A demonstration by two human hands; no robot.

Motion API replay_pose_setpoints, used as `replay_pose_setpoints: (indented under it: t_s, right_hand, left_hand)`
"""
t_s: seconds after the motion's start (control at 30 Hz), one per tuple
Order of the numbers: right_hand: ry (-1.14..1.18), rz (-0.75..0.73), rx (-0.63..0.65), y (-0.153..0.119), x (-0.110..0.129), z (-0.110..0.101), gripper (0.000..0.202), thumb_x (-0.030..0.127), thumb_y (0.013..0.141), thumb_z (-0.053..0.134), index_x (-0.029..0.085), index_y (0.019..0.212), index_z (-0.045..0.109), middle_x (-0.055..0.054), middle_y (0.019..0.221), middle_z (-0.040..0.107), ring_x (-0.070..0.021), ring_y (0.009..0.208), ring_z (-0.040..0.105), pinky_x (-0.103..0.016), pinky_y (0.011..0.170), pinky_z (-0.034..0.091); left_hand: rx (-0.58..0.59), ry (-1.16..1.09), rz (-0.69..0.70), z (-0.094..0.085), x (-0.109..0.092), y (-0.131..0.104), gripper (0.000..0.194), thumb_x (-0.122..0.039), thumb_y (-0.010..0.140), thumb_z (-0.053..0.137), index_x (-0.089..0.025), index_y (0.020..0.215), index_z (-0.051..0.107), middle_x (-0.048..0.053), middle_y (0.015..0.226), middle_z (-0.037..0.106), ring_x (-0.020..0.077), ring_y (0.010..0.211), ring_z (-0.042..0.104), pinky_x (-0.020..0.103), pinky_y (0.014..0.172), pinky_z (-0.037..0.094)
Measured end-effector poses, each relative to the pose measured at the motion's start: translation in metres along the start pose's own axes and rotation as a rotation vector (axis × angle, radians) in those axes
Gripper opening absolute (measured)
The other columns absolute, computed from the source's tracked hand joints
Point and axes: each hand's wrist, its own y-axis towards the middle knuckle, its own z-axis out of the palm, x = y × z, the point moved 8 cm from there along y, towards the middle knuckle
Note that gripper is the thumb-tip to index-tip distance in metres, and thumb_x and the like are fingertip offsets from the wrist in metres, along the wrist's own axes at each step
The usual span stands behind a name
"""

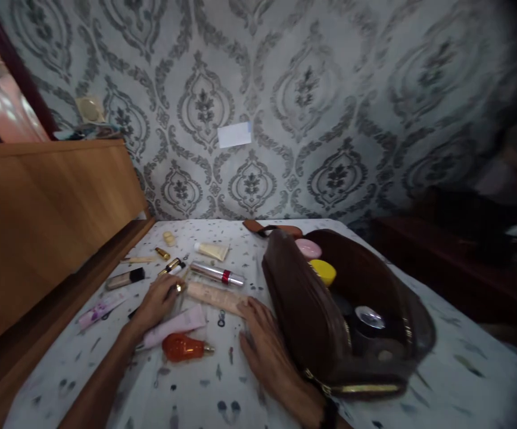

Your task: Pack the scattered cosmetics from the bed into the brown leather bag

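Note:
My left hand [159, 301] is among the cosmetics on the left, fingers curled over a small gold-coloured item [180, 287], mostly hidden. My right hand [267, 351] lies with fingers stretched out and thumb apart, fingertips at the right end of a beige tube [214, 296]. Beyond that tube lies a silver tube with a red band [217, 274]. A pale pink tube [176, 326] and an orange-red bottle with a gold neck [184, 347] lie beside my left forearm. Right of my right hand stands an open brown bag [303, 298] holding a pink round item [308, 248] and a yellow round item [323, 271].
A cream tube [212, 250], a foundation-like bottle with a black cap [125, 279] and a purple-patterned tube [102, 310] lie on the patterned cloth [223, 387]. A wooden panel [57, 202] borders the left; a papered wall [258, 89] stands behind.

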Motion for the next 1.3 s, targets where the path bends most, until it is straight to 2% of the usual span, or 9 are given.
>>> replay_pose_setpoints:
  t_s: [0.1,0.27,0.4,0.57,0.73,0.93,1.17,1.3]
  right_hand:
    - [-0.016,-0.025,-0.018,0.000,-0.004,0.002,0.052,0.015,0.091,0.042,0.019,0.143,0.044,-0.017,0.145,0.048,-0.0296,0.137,0.044,-0.052,0.110,0.045]
    - [-0.046,-0.035,-0.043,0.000,-0.007,0.002,0.048,0.021,0.094,0.041,0.019,0.142,0.044,-0.016,0.145,0.048,-0.0298,0.135,0.047,-0.050,0.107,0.047]
    - [-0.071,-0.076,-0.072,0.000,-0.008,0.001,0.046,0.026,0.096,0.041,0.018,0.141,0.045,-0.017,0.145,0.047,-0.0312,0.134,0.048,-0.048,0.103,0.051]
    - [-0.116,-0.100,-0.087,0.002,-0.007,0.001,0.041,0.029,0.098,0.039,0.019,0.137,0.047,-0.017,0.139,0.054,-0.0324,0.128,0.054,-0.049,0.096,0.055]
    - [-0.116,-0.167,-0.074,0.005,-0.003,-0.001,0.040,0.029,0.097,0.042,0.020,0.136,0.046,-0.017,0.135,0.057,-0.0312,0.124,0.058,-0.047,0.094,0.056]
    - [-0.118,-0.168,-0.027,0.007,-0.006,-0.003,0.043,0.029,0.096,0.043,0.022,0.139,0.042,-0.017,0.135,0.057,-0.0338,0.123,0.059,-0.050,0.093,0.056]
    - [-0.169,-0.234,-0.111,0.010,0.007,-0.012,0.037,0.025,0.097,0.042,0.017,0.133,0.045,-0.019,0.129,0.059,-0.0310,0.118,0.061,-0.044,0.090,0.059]
    - [-0.158,-0.209,-0.110,0.009,0.005,-0.010,0.035,0.025,0.098,0.042,0.017,0.132,0.047,-0.018,0.129,0.060,-0.0304,0.118,0.061,-0.044,0.090,0.058]
  left_hand:
    - [-0.018,-0.012,-0.020,-0.002,0.002,-0.002,0.022,-0.027,0.090,0.048,-0.021,0.095,0.068,0.008,0.099,0.071,0.0245,0.098,0.063,0.040,0.091,0.051]
    - [-0.166,-0.048,-0.111,-0.015,0.024,-0.009,0.024,-0.028,0.093,0.045,-0.020,0.102,0.065,0.008,0.105,0.072,0.0236,0.100,0.065,0.039,0.091,0.051]
    - [-0.281,0.067,-0.185,-0.031,0.043,-0.017,0.024,-0.022,0.091,0.043,-0.020,0.102,0.064,0.006,0.100,0.072,0.0225,0.095,0.066,0.037,0.088,0.052]
    - [-0.396,0.188,-0.262,-0.055,0.062,-0.028,0.027,-0.012,0.086,0.041,-0.020,0.100,0.064,0.007,0.095,0.070,0.0234,0.096,0.063,0.039,0.090,0.049]
    - [-0.440,0.279,-0.341,-0.069,0.079,-0.034,0.030,-0.007,0.084,0.040,-0.020,0.099,0.063,0.006,0.095,0.071,0.0229,0.097,0.063,0.038,0.090,0.049]
    - [-0.345,0.408,-0.437,-0.069,0.096,-0.027,0.026,-0.012,0.088,0.044,-0.018,0.102,0.065,0.009,0.106,0.070,0.0241,0.104,0.060,0.038,0.093,0.047]
    - [-0.072,0.586,-0.529,-0.067,0.126,0.026,0.025,-0.018,0.092,0.052,-0.019,0.113,0.066,0.011,0.126,0.063,0.0293,0.125,0.049,0.044,0.102,0.042]
    - [0.072,0.659,-0.636,-0.071,0.157,0.051,0.029,-0.030,0.095,0.059,-0.017,0.121,0.062,0.011,0.130,0.060,0.0273,0.120,0.056,0.050,0.100,0.047]
